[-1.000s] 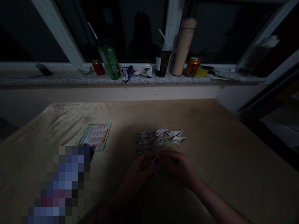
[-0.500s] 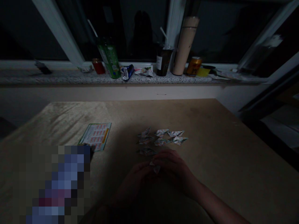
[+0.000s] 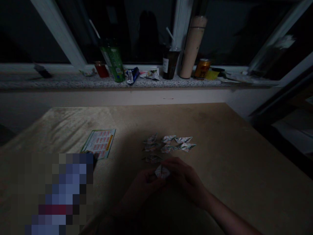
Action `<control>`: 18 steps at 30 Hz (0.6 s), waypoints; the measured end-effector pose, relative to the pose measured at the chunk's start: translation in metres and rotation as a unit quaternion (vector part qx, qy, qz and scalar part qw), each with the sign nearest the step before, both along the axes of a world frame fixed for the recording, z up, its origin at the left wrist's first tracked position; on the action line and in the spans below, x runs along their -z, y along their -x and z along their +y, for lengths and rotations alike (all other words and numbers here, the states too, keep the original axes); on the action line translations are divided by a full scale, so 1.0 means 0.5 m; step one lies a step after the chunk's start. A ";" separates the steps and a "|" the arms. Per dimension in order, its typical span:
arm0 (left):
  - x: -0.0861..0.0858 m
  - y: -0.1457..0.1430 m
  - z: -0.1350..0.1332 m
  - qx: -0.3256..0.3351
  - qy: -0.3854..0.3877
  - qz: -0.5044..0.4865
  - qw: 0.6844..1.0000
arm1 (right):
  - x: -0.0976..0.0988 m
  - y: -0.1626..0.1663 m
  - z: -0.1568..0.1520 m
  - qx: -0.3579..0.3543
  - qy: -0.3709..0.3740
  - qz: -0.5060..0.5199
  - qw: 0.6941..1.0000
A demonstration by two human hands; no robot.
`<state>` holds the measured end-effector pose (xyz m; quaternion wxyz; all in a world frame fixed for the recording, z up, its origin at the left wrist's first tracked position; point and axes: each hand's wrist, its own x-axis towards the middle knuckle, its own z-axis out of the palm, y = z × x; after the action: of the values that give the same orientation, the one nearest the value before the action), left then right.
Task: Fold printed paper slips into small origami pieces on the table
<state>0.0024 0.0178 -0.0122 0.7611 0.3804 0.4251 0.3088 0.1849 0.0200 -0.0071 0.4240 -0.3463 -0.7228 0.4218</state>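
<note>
Between my two hands is a small piece of folded printed paper (image 3: 162, 172), with a crease down its middle. My left hand (image 3: 144, 186) grips its lower left side, thumb on top. At its right and upper edge, the fingers of my right hand (image 3: 186, 176) are closed on it. Just beyond my hands, several small folded paper pieces (image 3: 168, 149), pointed and printed with coloured marks, lie in loose rows on the table. The nearest folded piece (image 3: 152, 159) sits right above my fingers. Dim light hides the undersides of both hands.
On the tan table (image 3: 215, 130) a printed card (image 3: 101, 140) lies to the left, beside a pixelated bluish area. The stone window sill (image 3: 146, 83) holds a green cup (image 3: 113, 63), a dark cup (image 3: 170, 63), a tall beige flask (image 3: 193, 47), a gold can (image 3: 202, 69) and wrappers.
The folded paper has come more into sight and now shows a broader face. My fingers have shifted around it. The pieces on the table stay put.
</note>
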 end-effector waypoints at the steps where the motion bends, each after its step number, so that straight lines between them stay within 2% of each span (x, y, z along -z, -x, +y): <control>1: -0.002 -0.001 -0.001 0.003 0.009 0.006 1.000 | 0.001 0.002 -0.001 0.032 0.043 0.022 0.998; 2: -0.004 -0.002 -0.002 0.007 0.017 0.010 1.000 | 0.004 0.005 -0.001 0.064 0.080 0.032 0.994; 4: -0.007 -0.005 -0.005 0.021 0.026 0.016 0.999 | 0.011 0.013 -0.002 0.083 0.130 0.016 0.988; 7: -0.003 -0.008 -0.009 0.047 0.020 0.036 0.998 | 0.020 0.027 -0.003 0.040 0.165 -0.074 0.983; 13: 0.007 -0.009 -0.014 0.106 -0.032 0.105 0.988 | 0.015 0.033 -0.002 -0.006 0.190 -0.090 0.978; 18: -0.013 -0.012 -0.014 0.134 -0.041 0.113 0.984 | 0.007 0.029 -0.004 -0.002 0.177 -0.084 0.981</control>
<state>0.0085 0.0107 -0.0057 0.7265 0.4967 0.4408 0.1765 0.1702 0.0182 -0.0104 0.2929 -0.4487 -0.6704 0.5134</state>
